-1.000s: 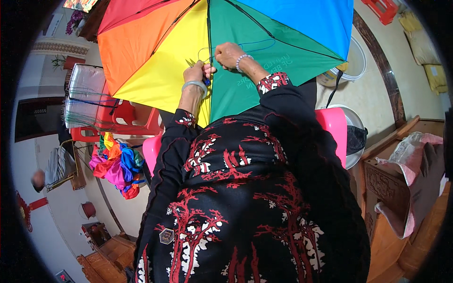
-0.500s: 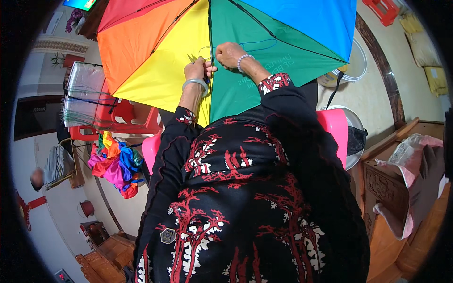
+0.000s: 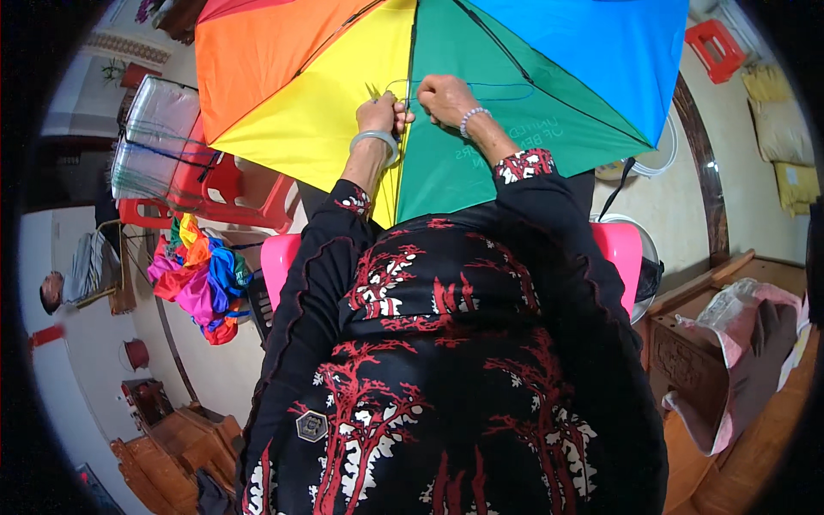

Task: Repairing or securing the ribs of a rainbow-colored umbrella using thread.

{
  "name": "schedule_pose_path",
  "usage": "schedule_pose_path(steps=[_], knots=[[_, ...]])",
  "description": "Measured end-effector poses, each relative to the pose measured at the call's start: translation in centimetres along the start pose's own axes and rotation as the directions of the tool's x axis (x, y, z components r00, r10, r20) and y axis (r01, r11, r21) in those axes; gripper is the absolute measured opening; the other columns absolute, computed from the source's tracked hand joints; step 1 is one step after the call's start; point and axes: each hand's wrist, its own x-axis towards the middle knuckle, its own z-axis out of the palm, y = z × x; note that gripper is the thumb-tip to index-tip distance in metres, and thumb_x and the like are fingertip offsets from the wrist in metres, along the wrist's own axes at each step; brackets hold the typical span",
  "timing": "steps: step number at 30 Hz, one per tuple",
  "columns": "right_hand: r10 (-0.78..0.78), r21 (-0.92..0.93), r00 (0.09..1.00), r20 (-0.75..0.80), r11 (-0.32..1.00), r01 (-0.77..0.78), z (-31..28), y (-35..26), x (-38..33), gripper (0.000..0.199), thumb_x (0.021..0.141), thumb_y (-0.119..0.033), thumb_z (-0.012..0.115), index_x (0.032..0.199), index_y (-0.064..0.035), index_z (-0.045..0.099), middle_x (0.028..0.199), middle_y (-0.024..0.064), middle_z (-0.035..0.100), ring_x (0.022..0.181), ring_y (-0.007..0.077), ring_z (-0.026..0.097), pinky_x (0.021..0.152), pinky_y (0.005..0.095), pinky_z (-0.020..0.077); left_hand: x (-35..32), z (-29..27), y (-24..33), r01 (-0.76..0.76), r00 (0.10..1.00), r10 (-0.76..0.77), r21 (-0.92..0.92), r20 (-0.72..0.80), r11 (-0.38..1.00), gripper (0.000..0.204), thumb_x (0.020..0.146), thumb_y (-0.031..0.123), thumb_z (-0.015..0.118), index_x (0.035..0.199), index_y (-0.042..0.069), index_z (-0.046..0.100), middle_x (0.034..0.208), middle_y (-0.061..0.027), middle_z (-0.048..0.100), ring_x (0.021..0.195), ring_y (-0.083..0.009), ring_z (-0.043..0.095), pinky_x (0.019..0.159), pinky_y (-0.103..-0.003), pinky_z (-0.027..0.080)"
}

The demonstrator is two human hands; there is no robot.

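An open rainbow umbrella (image 3: pixel 481 146) fills the top of the view, with orange, yellow, green and blue panels and thin black ribs. My left hand (image 3: pixel 378 112) is closed at the seam between the yellow and green panels, pinching a small metal tool or needle with thread. My right hand (image 3: pixel 443 96) lies just to its right on the green panel, fingers curled on the cloth at the same seam. A pale bangle sits on my left wrist and a bead bracelet on my right. A blue thread loop runs right from my hands.
A pink plastic chair (image 3: pixel 620 249) is under me. A red plastic chair (image 3: pixel 232 193) with a clear bundle (image 3: pixel 154 137) on it stands to the left, a heap of coloured umbrella cloth (image 3: pixel 199 276) below it. A fan (image 3: pixel 649 276) and a carved wooden box (image 3: pixel 687 365) are at the right.
Both hands stay at the seam; the umbrella canopy has shifted slightly in the view. No clear change in either grip.
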Motion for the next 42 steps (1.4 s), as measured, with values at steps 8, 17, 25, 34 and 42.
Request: schedule_pose_path(steps=[8, 17, 25, 34, 42], knots=[[0.015, 0.181, 0.990, -0.143, 0.983, 0.012, 0.3, -0.3, -0.6, 0.012, 0.076, -0.011, 0.052, 0.076, -0.0033, 0.061, 0.061, 0.0121, 0.061, 0.048, 0.0194, 0.060, 0.049, 0.0315, 0.0483, 0.4, 0.0, -0.5, 0.027, 0.998, -0.037, -0.168, -0.052, 0.985, 0.015, 0.083, 0.010, 0.045, 0.073, -0.001, 0.045, 0.056, -0.0082, 0.049, 0.043, -0.0189, 0.055, 0.032, -0.026, 0.035], [0.054, 0.222, 0.993, -0.102, 0.975, -0.030, 0.9, -0.1, 0.7, 0.010, 0.077, -0.011, 0.056, 0.076, -0.0019, 0.060, 0.059, 0.0054, 0.059, 0.046, 0.0114, 0.056, 0.041, 0.0251, 0.0441, 0.2, 0.4, -0.6, 0.045, 0.999, -0.045, -0.107, 0.002, 0.993, 0.014, 0.081, 0.009, 0.048, 0.071, 0.000, 0.046, 0.053, -0.0058, 0.049, 0.042, -0.0161, 0.054, 0.031, -0.025, 0.034], [0.067, 0.126, 0.997, -0.028, 0.990, -0.063, 1.4, 0.6, 1.5, 0.010, 0.075, -0.012, 0.058, 0.073, -0.0026, 0.060, 0.058, 0.0061, 0.059, 0.046, 0.0123, 0.057, 0.043, 0.0260, 0.0452, 0.1, 0.6, -0.9, -0.017, 1.000, 0.016, -0.041, -0.020, 0.999, 0.015, 0.079, 0.009, 0.050, 0.066, 0.001, 0.047, 0.052, -0.0052, 0.050, 0.040, -0.0152, 0.053, 0.031, -0.025, 0.035], [-0.119, -0.206, 0.986, -0.118, 0.974, 0.093, 1.8, 2.6, 2.3, 0.014, 0.078, -0.014, 0.056, 0.071, -0.0018, 0.058, 0.055, 0.0051, 0.057, 0.045, 0.0112, 0.054, 0.041, 0.0254, 0.0434, 0.3, 0.8, -1.2, 0.004, 0.999, -0.007, -0.091, -0.035, 0.996, 0.014, 0.079, 0.007, 0.049, 0.067, -0.001, 0.049, 0.052, -0.0081, 0.051, 0.040, -0.0164, 0.053, 0.032, -0.027, 0.037], [-0.020, -0.102, 0.988, -0.156, 0.995, 0.004, 1.9, 2.1, 1.5, 0.015, 0.074, -0.018, 0.056, 0.070, -0.0041, 0.060, 0.069, 0.0162, 0.060, 0.064, 0.0316, 0.059, 0.058, 0.0385, 0.0460, -0.1, 0.9, -1.3, -0.003, 0.996, -0.015, -0.193, -0.090, 0.981, 0.016, 0.080, 0.004, 0.045, 0.066, -0.002, 0.049, 0.051, -0.0098, 0.051, 0.039, -0.0174, 0.053, 0.032, -0.028, 0.039]])
